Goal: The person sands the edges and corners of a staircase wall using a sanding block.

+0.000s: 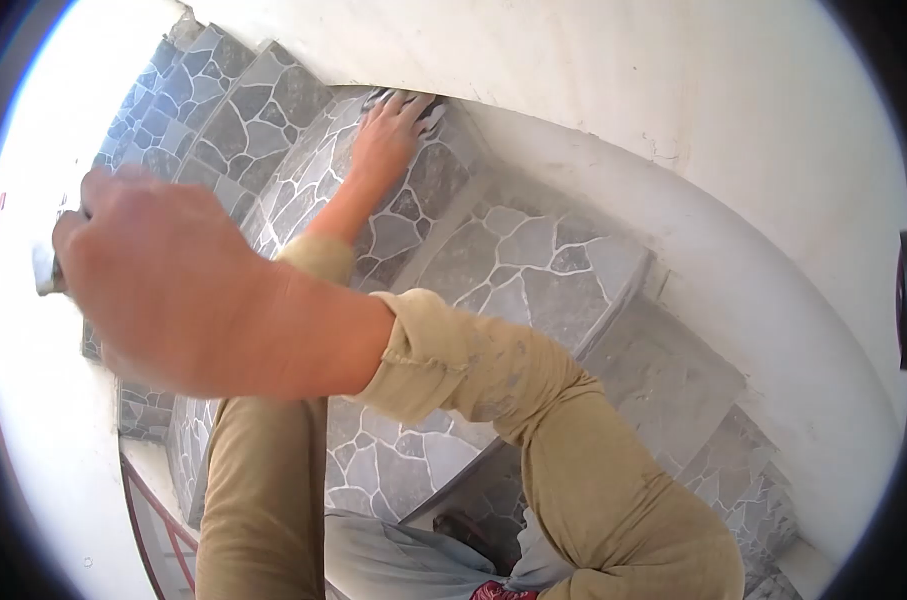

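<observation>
My right hand point(178, 285) is large and close to the camera, crossing over to the left side. Its fingers are closed, and a small pale-grey end of an object point(48, 265) sticks out past them; motion blur and the hand hide its kind. Farther off, my left hand point(388, 135) presses down at the corner where a step meets the white wall. Under its fingers is a crumpled, cloth-like grey-and-black piece point(431, 118), mostly covered. Stone-patterned steps point(543, 250) with white joint lines lie beneath both arms.
A white wall point(673, 80) runs along the right, with a dusty grey skirting ledge point(563, 150) at its foot. Dust-covered steps point(663, 375) descend towards the lower right. A red railing point(158, 500) stands at lower left. My grey trousers point(403, 560) show at the bottom.
</observation>
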Motion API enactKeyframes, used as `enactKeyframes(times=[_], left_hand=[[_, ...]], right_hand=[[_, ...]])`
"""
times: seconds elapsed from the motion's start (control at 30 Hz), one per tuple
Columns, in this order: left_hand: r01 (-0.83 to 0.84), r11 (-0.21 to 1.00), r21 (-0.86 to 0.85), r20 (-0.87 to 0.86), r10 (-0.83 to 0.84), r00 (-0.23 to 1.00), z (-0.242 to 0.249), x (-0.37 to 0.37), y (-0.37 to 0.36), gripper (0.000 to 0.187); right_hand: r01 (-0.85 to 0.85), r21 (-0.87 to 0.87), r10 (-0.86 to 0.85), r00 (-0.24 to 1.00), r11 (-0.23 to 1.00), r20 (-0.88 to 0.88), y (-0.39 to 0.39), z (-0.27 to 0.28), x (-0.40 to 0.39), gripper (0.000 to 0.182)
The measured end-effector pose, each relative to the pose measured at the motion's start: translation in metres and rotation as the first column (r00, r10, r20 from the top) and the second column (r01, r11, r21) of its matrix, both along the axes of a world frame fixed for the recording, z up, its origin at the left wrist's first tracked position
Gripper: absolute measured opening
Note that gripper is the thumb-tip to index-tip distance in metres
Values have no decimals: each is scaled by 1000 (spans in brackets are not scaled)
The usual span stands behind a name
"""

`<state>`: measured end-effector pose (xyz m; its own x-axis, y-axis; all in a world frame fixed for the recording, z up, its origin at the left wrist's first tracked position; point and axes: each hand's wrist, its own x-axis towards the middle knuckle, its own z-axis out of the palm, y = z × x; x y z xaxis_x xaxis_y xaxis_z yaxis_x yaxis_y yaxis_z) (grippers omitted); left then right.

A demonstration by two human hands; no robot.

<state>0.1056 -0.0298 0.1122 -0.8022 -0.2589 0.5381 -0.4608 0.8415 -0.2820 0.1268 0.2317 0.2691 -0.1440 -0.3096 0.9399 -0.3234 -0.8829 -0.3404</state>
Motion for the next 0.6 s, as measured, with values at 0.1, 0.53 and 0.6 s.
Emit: enactKeyframes(times=[0.1,0.53,0.6], left_hand=[[-141,990,-9,117,141,983,2,-7,2,45],[-97,995,-1,263,94,960,20,71,28,49],[-27,998,51,195,16,981,16,72,16,49]], right_hand=[[6,-13,-6,1000,1000,9,-9,-4,-4,22],[-2,31,-2,992,1000,127,-35,-26,10,25],[53,-38,-42,964,998,261,-62,-27,8,20]])
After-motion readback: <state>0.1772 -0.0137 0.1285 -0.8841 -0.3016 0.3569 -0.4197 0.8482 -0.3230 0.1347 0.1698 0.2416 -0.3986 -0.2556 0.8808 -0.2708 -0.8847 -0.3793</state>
